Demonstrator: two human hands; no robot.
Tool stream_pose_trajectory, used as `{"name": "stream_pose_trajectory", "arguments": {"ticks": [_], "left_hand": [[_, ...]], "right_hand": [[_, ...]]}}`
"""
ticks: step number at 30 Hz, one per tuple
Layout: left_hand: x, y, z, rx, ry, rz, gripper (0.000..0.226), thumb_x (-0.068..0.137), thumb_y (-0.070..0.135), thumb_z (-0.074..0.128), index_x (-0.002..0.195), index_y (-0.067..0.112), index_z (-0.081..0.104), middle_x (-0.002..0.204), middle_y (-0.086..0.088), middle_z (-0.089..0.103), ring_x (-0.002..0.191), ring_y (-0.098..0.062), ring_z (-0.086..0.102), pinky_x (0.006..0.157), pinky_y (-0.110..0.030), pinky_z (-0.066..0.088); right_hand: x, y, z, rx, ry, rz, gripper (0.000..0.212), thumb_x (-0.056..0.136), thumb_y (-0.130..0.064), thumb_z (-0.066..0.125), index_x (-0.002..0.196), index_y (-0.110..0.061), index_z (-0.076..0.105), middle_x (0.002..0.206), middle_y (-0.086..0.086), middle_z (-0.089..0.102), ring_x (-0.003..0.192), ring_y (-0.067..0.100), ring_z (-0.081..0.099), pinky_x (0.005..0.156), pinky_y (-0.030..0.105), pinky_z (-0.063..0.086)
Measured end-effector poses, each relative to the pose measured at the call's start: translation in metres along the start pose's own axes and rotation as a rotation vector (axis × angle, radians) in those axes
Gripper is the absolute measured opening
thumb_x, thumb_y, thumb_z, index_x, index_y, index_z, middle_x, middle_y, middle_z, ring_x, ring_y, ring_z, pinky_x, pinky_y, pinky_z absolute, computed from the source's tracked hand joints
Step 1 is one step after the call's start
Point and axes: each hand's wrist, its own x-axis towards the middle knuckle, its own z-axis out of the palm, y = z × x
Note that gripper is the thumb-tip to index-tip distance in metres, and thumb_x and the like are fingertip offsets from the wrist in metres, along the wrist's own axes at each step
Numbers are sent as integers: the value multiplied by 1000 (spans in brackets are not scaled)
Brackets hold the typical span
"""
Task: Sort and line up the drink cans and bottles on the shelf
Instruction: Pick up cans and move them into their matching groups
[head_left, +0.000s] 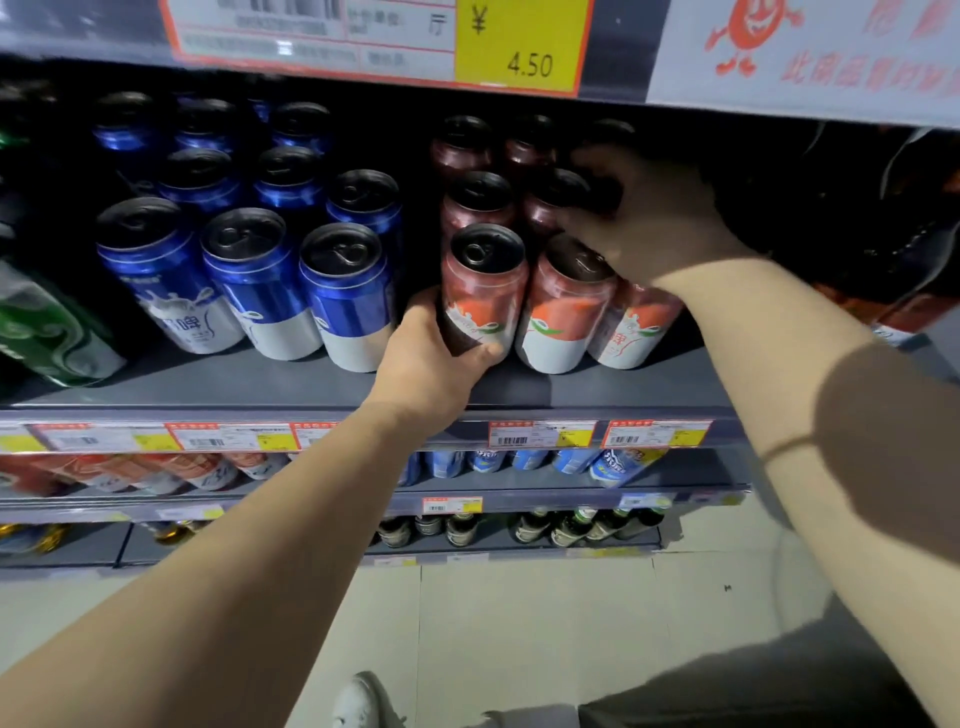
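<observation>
- The left hand (431, 358) grips the front red can (483, 288) low on its body, thumb across the label, fingers hidden behind it
- That can stands at the front left of the red block, just beside its neighbour, the second red can (563, 306)
- The right hand (649, 218) reaches deeper into the shelf, fingers curled down over the tops of the red cans; it covers the one it seems to hold, so I cannot tell which can it grips or whether it grips at all
- A third red can (636, 327) shows below the right wrist at the front right
- More red cans (475, 200) stand in rows behind, dark toward the back
- Left of the red block, with a narrow gap between, blue cans (345, 296) stand in three files running back into the shade
- A green can (47, 327) is at the far left edge, only partly in view
- All stand on the grey shelf (260, 384), whose front rail carries price tags (540, 434)
- Overhead, a yellow tag (519, 44) reads 4.50
- The shelves below hold more cans (618, 465) and, lower still, bottles (571, 527)
- A pale floor (519, 623) and a white shoe (363, 701) show at the bottom
</observation>
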Motion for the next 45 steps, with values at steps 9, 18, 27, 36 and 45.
{"name": "stream_pose_trajectory", "arguments": {"ticks": [9,18,27,36,45], "left_hand": [[2,-2,0,27,4,2,51,81,31,75,123,18,49,87,19,45,91,-7,44,69,-6,26],[2,-3,1,19,12,34,54,80,32,77,125,19,50,99,13,53,93,-6,48,79,-13,33],[4,-3,3,78,-4,-7,58,65,34,86,109,23,49,93,14,57,86,-3,55,72,-7,39],[-4,-1,4,140,16,0,63,63,32,89,104,22,42,89,18,49,92,-9,51,77,-19,38],[-5,0,4,136,16,-16,66,64,34,87,109,21,41,90,17,50,81,1,51,65,-7,39]], "right_hand": [[20,2,2,57,-159,-44,48,91,-47,58,136,-31,51,139,-1,53,126,19,49,101,25,39],[-2,0,-4,63,-18,-110,45,92,-43,57,133,-27,55,138,1,55,128,22,48,103,25,36],[-58,0,4,-42,90,78,58,57,-65,76,107,-39,62,131,-1,48,126,29,34,108,39,24],[-49,13,-7,161,-61,-34,54,67,-42,78,119,-37,62,127,-7,61,119,16,55,105,38,42],[-47,20,-7,179,-131,-13,49,77,-43,75,123,-43,60,129,-9,60,116,16,57,104,35,43]]}}
